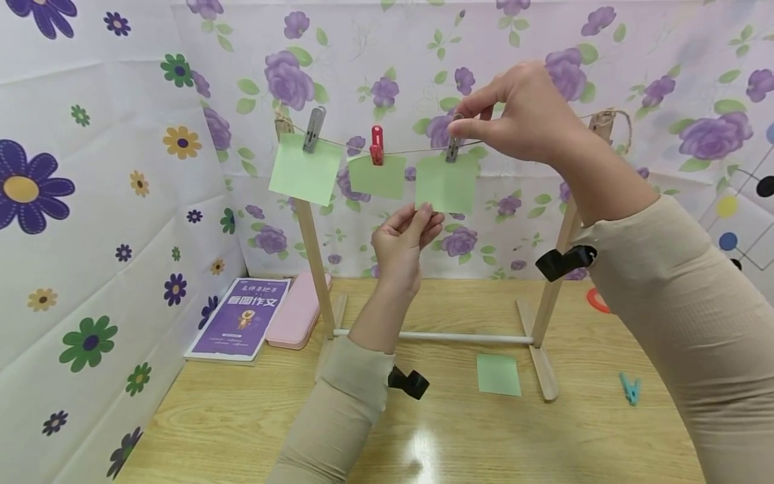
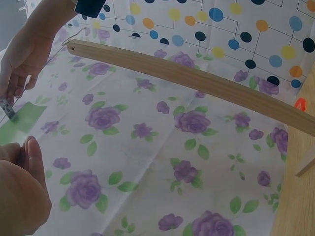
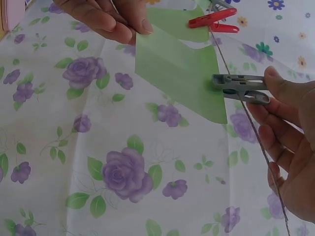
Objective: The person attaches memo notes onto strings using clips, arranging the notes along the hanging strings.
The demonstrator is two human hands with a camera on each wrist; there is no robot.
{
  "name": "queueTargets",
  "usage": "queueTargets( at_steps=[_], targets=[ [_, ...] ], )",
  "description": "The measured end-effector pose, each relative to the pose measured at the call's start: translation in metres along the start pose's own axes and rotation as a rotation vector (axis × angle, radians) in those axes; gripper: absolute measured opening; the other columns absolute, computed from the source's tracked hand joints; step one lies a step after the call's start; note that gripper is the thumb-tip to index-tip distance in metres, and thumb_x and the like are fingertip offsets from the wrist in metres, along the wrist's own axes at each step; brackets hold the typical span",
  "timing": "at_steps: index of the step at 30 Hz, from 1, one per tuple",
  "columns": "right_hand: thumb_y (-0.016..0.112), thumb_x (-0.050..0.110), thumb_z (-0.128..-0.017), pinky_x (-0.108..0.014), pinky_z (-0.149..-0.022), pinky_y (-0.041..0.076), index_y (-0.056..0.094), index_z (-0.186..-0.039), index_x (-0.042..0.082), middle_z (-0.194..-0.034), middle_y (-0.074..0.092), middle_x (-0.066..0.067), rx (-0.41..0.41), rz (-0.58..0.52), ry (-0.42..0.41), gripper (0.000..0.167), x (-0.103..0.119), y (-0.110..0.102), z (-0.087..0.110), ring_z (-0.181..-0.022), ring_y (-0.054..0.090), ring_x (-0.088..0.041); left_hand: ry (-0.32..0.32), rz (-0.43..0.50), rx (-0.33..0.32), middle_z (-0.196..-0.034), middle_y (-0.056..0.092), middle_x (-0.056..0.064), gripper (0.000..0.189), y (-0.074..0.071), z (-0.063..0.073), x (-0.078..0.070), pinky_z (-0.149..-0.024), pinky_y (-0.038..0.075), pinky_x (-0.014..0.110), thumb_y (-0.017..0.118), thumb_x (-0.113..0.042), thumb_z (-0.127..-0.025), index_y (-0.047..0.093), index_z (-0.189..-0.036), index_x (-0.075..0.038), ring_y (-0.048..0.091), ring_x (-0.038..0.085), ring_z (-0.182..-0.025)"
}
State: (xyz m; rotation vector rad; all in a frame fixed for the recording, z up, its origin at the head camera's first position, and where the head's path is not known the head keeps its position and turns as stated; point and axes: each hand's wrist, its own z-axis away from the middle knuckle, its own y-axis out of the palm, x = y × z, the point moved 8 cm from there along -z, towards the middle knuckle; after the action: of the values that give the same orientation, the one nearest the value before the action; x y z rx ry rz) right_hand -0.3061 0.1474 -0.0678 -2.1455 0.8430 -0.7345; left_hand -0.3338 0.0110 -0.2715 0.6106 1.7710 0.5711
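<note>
My right hand pinches the tail end of a grey clothespin, whose other end sits on the string and the top edge of a green paper square. Below it, my left hand pinches that paper's lower left corner between thumb and fingers. Further left along the string, a red clothespin bears a second green paper. Another grey clothespin at the left end holds a third green paper.
The string runs between two wooden posts joined by a white rod. On the table lie a loose green paper, a teal clothespin, a red ring-shaped thing, a purple book and a pink case.
</note>
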Motion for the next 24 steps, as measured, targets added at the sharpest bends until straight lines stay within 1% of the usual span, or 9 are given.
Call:
queueTargets(
  at_steps=[5, 11, 15, 20, 24],
  targets=[
    [0.075, 0.027, -0.095, -0.024, -0.069, 0.043, 0.079, -0.108, 0.006, -0.101, 0.077, -0.011, 0.025, 0.003, -0.003, 0.026, 0.0000, 0.0013, 0.0003, -0.084, 0.056, -0.015, 0.007, -0.005, 0.006, -0.084, 0.073, 0.008, 0.011, 0.0003, -0.0015, -0.0011, -0.078, 0.063, 0.027, 0.071, -0.003, -0.095, 0.067, -0.103, 0.004, 0.075, 0.015, -0.076],
    [0.076, 0.025, -0.094, -0.023, -0.072, 0.043, 0.080, -0.106, 0.006, -0.100, 0.077, -0.011, 0.009, 0.017, -0.024, 0.023, 0.0017, -0.0009, -0.0002, -0.082, 0.059, -0.015, 0.005, 0.007, 0.017, -0.086, 0.073, 0.008, 0.011, 0.0018, -0.0017, -0.0015, -0.080, 0.063, 0.027, 0.070, -0.003, -0.096, 0.067, -0.104, 0.004, 0.075, 0.015, -0.077],
    [0.076, 0.024, -0.094, -0.022, -0.071, 0.044, 0.080, -0.106, 0.006, -0.100, 0.077, -0.010, 0.005, 0.011, -0.021, 0.022, 0.0016, -0.0022, 0.0008, -0.081, 0.058, -0.014, 0.008, 0.009, 0.024, -0.086, 0.073, 0.008, 0.016, 0.0034, -0.0013, -0.0024, -0.080, 0.063, 0.027, 0.070, -0.003, -0.095, 0.066, -0.107, 0.006, 0.075, 0.015, -0.078],
    [0.075, 0.026, -0.094, -0.025, -0.072, 0.044, 0.079, -0.109, 0.006, -0.102, 0.076, -0.011, 0.037, 0.010, -0.015, 0.024, 0.0015, -0.0004, 0.0017, -0.085, 0.057, -0.015, 0.005, 0.008, 0.025, -0.086, 0.074, 0.008, 0.020, 0.0043, -0.0005, -0.0029, -0.080, 0.063, 0.027, 0.071, -0.004, -0.095, 0.066, -0.111, 0.006, 0.075, 0.016, -0.078],
    [0.075, 0.026, -0.095, -0.023, -0.066, 0.044, 0.079, -0.108, 0.006, -0.101, 0.077, -0.010, 0.057, 0.009, -0.050, 0.024, 0.0045, 0.0022, 0.0015, -0.083, 0.058, -0.015, -0.004, 0.011, 0.014, -0.086, 0.074, 0.007, 0.019, 0.0021, -0.0001, -0.0012, -0.079, 0.063, 0.027, 0.071, -0.003, -0.095, 0.066, -0.111, 0.006, 0.075, 0.015, -0.077]
  ],
)
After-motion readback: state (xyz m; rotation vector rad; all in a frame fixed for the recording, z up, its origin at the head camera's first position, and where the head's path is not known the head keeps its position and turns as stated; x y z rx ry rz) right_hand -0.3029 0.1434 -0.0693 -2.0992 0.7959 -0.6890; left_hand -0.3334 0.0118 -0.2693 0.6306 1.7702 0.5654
